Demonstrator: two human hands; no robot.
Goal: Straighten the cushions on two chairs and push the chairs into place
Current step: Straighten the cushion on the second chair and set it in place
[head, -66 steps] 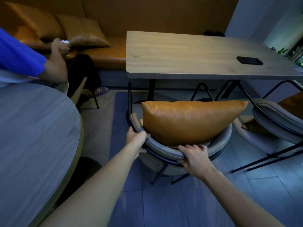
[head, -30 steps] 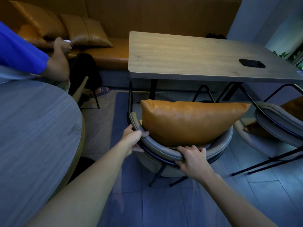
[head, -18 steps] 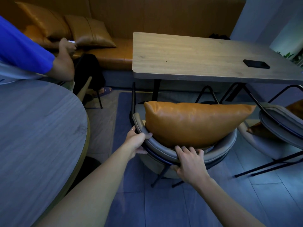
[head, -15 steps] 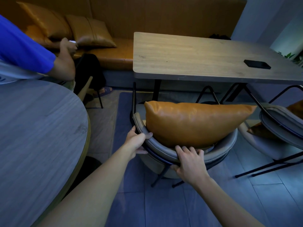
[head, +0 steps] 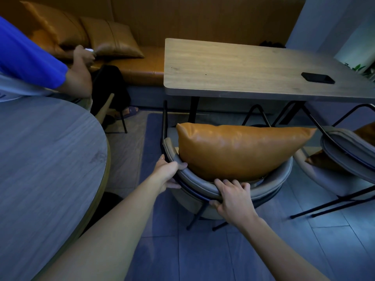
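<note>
A grey padded chair (head: 272,187) with black metal legs stands in front of me, its front tucked under the wooden table (head: 233,67). An orange leather cushion (head: 239,151) stands upright against the curved backrest. My left hand (head: 168,172) grips the backrest's left side. My right hand (head: 233,196) grips the top of the backrest near its middle, fingers over the rim just below the cushion. A second grey chair (head: 345,157) stands at the right, holding another orange cushion (head: 365,130), mostly hidden behind its backrest.
A round grey table (head: 44,169) fills the left. A person in a blue sleeve (head: 30,61) sits behind it. An orange bench (head: 142,65) with cushions runs along the back wall. A black phone (head: 317,77) lies on the wooden table.
The chair has shifted slightly forward toward the table. My right hand has slid a little along the backrest; my left hand keeps its grip.
</note>
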